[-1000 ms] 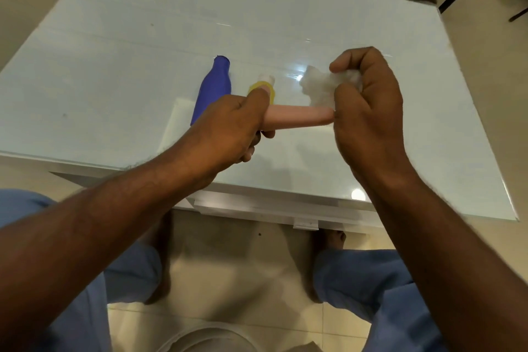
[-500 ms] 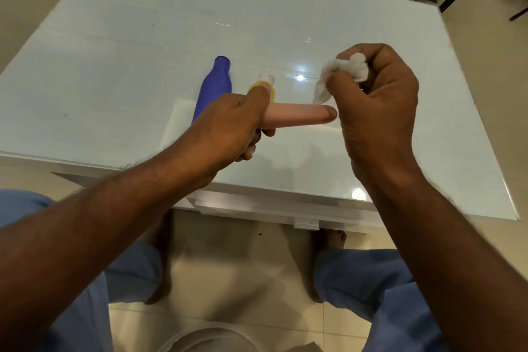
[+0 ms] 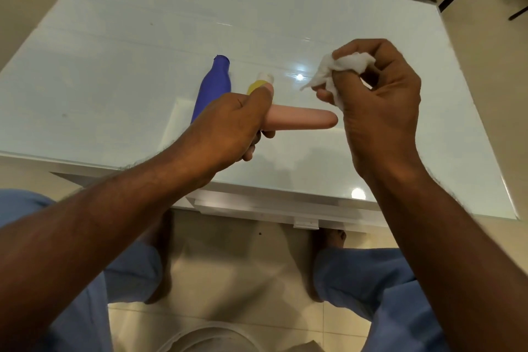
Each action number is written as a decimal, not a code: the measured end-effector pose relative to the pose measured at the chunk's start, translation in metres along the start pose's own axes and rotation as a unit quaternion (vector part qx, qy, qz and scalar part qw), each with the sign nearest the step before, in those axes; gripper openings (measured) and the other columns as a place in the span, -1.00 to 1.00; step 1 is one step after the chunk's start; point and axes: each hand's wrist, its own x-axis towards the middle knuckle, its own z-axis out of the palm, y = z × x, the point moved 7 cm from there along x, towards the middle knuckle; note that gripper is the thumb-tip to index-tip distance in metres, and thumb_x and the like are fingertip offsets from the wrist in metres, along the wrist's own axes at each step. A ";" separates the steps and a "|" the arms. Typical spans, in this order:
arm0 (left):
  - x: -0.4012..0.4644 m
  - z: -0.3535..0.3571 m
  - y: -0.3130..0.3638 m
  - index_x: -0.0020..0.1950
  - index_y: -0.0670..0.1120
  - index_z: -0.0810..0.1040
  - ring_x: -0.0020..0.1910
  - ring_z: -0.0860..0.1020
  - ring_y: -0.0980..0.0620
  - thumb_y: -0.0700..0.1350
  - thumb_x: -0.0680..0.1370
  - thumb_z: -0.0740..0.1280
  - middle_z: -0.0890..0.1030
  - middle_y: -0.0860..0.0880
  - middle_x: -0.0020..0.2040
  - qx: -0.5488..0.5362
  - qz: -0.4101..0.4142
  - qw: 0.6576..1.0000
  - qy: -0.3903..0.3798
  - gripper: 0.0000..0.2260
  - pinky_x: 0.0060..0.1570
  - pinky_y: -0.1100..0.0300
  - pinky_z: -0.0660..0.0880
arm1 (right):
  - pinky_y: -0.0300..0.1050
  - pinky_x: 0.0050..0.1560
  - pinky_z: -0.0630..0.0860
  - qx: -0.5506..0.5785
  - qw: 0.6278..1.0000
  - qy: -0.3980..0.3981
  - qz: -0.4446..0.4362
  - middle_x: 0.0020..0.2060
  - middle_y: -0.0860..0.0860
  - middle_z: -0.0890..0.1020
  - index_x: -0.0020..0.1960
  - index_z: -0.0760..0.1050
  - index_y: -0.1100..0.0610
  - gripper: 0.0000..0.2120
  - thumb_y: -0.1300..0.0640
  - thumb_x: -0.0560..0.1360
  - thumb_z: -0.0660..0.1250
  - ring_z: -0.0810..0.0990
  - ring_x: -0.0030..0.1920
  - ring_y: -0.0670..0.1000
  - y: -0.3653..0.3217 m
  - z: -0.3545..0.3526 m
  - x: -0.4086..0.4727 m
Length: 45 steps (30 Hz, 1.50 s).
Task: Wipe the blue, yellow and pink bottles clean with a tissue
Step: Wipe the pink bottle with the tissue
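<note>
My left hand (image 3: 228, 126) grips the pink bottle (image 3: 303, 120) by one end and holds it level above the glass table, its free end pointing right. My right hand (image 3: 380, 100) holds a crumpled white tissue (image 3: 340, 68) pinched in its fingers, just above and to the right of the bottle's tip, not touching it. The blue bottle (image 3: 213, 86) stands on the table behind my left hand. To its right, partly hidden by my left thumb, is the yellow bottle (image 3: 255, 86) with a white cap.
The white glass table (image 3: 143, 46) runs from its near edge close to my wrists to the far wall. Below the near edge I see my knees in blue trousers and a round white container (image 3: 211, 337) on the tiled floor.
My right hand has lifted the tissue off the tip of the pink bottle and bunched it tighter in its fingers. My left hand has kept the bottle nearly still.
</note>
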 end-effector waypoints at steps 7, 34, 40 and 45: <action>0.000 0.000 0.001 -0.22 0.18 0.35 -0.40 0.48 0.04 0.20 0.70 0.11 0.66 -0.30 -0.02 -0.001 0.002 1.000 0.002 -0.70 -0.26 0.12 0.50 | 0.05 0.39 0.60 -0.074 0.997 -0.010 0.012 0.30 -0.03 0.70 0.31 0.69 0.14 -0.67 0.10 0.62 0.31 0.64 0.33 -0.09 0.004 0.008 -0.001; 0.003 -0.001 -0.003 -0.16 0.05 0.53 -0.42 0.50 0.07 0.22 0.68 0.10 0.67 -0.26 -0.06 0.011 -0.009 1.000 0.006 -0.61 -0.27 0.12 0.51 | 0.11 0.31 0.65 -0.053 0.999 -0.009 -0.001 0.14 0.01 0.77 0.17 0.75 0.16 -0.77 0.18 0.58 0.38 0.70 0.24 -0.04 0.004 0.006 0.000; 0.016 -0.015 -0.014 0.30 -0.04 0.57 -0.48 0.50 0.12 0.22 0.66 0.15 0.52 0.02 -0.37 -0.030 -0.019 0.998 0.058 -0.57 -0.36 0.17 0.52 | -0.09 0.19 0.68 -0.179 0.973 -0.081 -0.120 0.18 -0.05 0.75 0.35 0.66 0.08 -0.65 0.27 0.59 0.39 0.71 0.16 -0.08 -0.013 0.022 -0.014; 0.020 -0.007 -0.028 0.17 -0.10 0.60 -0.37 0.54 0.07 0.20 0.66 0.19 0.50 0.05 -0.43 -0.111 -0.094 0.989 0.034 -0.59 -0.28 0.17 0.57 | -0.01 0.18 0.67 -0.250 0.933 -0.135 -0.223 0.17 0.04 0.76 0.41 0.62 0.17 -0.62 0.28 0.61 0.38 0.73 0.14 -0.01 -0.017 0.043 -0.032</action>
